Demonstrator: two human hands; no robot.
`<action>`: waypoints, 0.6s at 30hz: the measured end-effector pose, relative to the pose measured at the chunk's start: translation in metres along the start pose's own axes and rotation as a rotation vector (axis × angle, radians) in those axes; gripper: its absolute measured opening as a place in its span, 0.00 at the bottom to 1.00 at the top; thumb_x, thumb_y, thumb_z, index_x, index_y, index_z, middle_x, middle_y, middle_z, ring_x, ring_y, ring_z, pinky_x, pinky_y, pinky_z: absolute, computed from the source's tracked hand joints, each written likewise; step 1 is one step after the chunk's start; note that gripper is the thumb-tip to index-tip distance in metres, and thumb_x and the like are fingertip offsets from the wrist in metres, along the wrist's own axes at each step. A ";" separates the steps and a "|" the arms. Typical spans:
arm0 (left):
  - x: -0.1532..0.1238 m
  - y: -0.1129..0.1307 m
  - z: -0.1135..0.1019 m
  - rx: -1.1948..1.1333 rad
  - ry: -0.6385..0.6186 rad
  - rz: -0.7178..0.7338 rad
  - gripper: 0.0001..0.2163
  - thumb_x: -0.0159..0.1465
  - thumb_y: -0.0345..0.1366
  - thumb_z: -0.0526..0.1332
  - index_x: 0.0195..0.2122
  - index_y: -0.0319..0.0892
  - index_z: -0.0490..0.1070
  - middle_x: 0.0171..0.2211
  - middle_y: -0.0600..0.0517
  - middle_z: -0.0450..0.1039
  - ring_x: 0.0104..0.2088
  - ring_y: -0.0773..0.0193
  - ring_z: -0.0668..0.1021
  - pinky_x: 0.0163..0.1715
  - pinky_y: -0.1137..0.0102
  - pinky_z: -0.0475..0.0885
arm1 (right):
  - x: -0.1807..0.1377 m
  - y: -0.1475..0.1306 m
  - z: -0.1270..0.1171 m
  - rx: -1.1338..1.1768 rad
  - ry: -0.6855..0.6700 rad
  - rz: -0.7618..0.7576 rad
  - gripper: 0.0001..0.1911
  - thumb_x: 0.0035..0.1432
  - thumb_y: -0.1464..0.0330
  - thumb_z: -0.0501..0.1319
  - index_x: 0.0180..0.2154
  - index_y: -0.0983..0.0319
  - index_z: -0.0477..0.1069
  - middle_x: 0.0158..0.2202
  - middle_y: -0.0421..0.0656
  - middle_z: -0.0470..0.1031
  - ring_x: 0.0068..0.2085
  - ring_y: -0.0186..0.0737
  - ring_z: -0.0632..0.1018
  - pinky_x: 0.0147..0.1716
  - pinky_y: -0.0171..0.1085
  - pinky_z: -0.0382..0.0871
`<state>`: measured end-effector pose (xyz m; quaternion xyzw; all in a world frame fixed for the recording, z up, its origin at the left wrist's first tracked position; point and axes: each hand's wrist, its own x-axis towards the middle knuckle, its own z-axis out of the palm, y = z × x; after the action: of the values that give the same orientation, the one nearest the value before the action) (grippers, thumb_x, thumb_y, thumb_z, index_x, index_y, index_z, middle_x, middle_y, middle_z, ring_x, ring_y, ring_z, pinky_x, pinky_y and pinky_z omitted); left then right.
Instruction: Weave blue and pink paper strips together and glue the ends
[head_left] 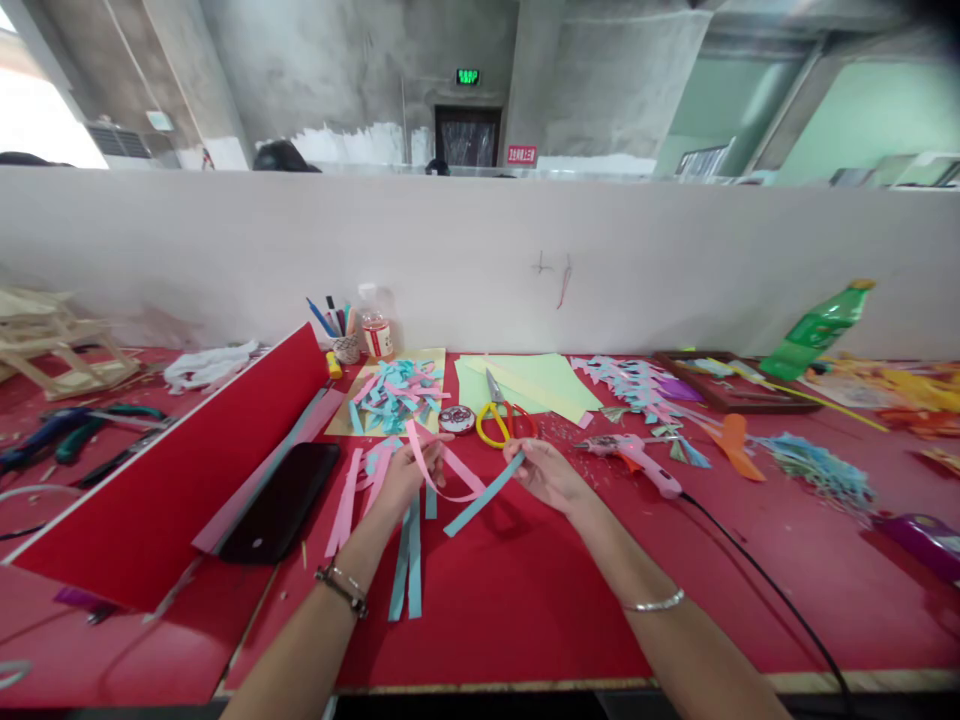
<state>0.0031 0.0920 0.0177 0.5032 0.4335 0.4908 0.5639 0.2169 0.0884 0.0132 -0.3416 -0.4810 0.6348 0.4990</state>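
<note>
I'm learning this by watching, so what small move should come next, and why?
Probably bring the blue strip across the pink strip: the right hand pinches the blue one's upper end, the left hand holds the pink one in a bend, the two appear to meet between them, and the pile beyond mixes both colours.

A pink strip (418,452) and a light blue strip (484,496) contrast with a deep red tabletop (517,610) and a matching red board (202,490). Yellow and orange-red mark the scissors (496,402), pink the glue gun (654,472), black the phone (281,505) and pale green a sheet (536,373), while pink and blue mingle in the paper pile (401,390) and a green bottle (814,335) wears a yellow-orange cap (862,284)
</note>
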 end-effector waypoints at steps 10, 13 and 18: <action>-0.005 0.002 0.010 -0.048 -0.011 -0.026 0.14 0.53 0.39 0.59 0.37 0.37 0.72 0.17 0.56 0.67 0.18 0.70 0.70 0.21 0.75 0.65 | 0.000 -0.004 -0.011 -0.065 0.126 -0.101 0.17 0.48 0.51 0.53 0.27 0.58 0.64 0.29 0.39 0.63 0.21 0.28 0.60 0.24 0.34 0.60; -0.004 -0.001 0.012 -0.084 0.000 -0.033 0.11 0.53 0.37 0.58 0.36 0.37 0.72 0.15 0.57 0.67 0.18 0.71 0.70 0.21 0.76 0.65 | -0.002 -0.008 -0.013 -0.102 0.153 -0.113 0.16 0.51 0.52 0.49 0.27 0.57 0.63 0.30 0.40 0.63 0.23 0.30 0.61 0.28 0.36 0.61; -0.002 -0.004 0.012 -0.155 0.002 -0.078 0.11 0.56 0.34 0.55 0.39 0.37 0.70 0.17 0.55 0.71 0.18 0.70 0.73 0.22 0.76 0.67 | -0.003 -0.013 -0.015 -0.063 0.160 -0.139 0.15 0.51 0.53 0.51 0.26 0.57 0.63 0.31 0.40 0.64 0.24 0.30 0.63 0.30 0.37 0.62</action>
<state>0.0147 0.0882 0.0153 0.4402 0.4143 0.5010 0.6193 0.2352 0.0896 0.0211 -0.3725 -0.4820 0.5537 0.5677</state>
